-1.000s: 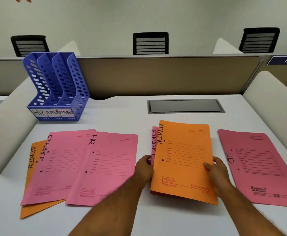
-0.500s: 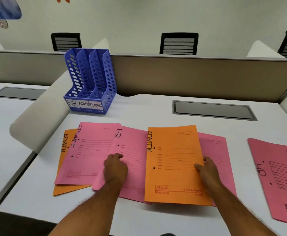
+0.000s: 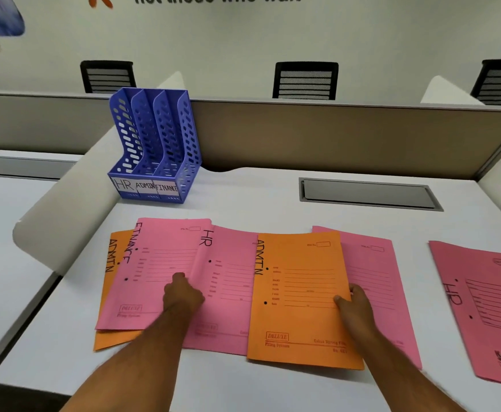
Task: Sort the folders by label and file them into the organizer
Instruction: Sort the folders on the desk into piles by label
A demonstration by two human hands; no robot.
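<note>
A blue three-slot organizer [image 3: 154,150] labelled HR, ADMIN and FINANCE stands at the back left of the desk. My right hand [image 3: 354,304] grips the right edge of an orange ADMIN folder [image 3: 296,316], which lies over another pink folder [image 3: 374,278]. My left hand [image 3: 182,295] has its fingers curled on the left edge of a pink HR folder [image 3: 228,292], and that edge looks slightly raised. It overlaps a pink FINANCE folder [image 3: 160,257], which lies on a second orange ADMIN folder [image 3: 109,292]. A darker pink HR folder [image 3: 487,307] lies apart at the far right.
A grey cable hatch [image 3: 368,193] is set into the white desk [image 3: 243,197] behind the folders. A white rounded divider [image 3: 65,221] bounds the left side and a tan partition [image 3: 332,138] closes the back. Black chairs stand beyond it.
My right hand slid the orange ADMIN folder left, uncovering the pink folder beneath. My left hand left that folder's edge and went onto the pink HR folder. The view turned left.
</note>
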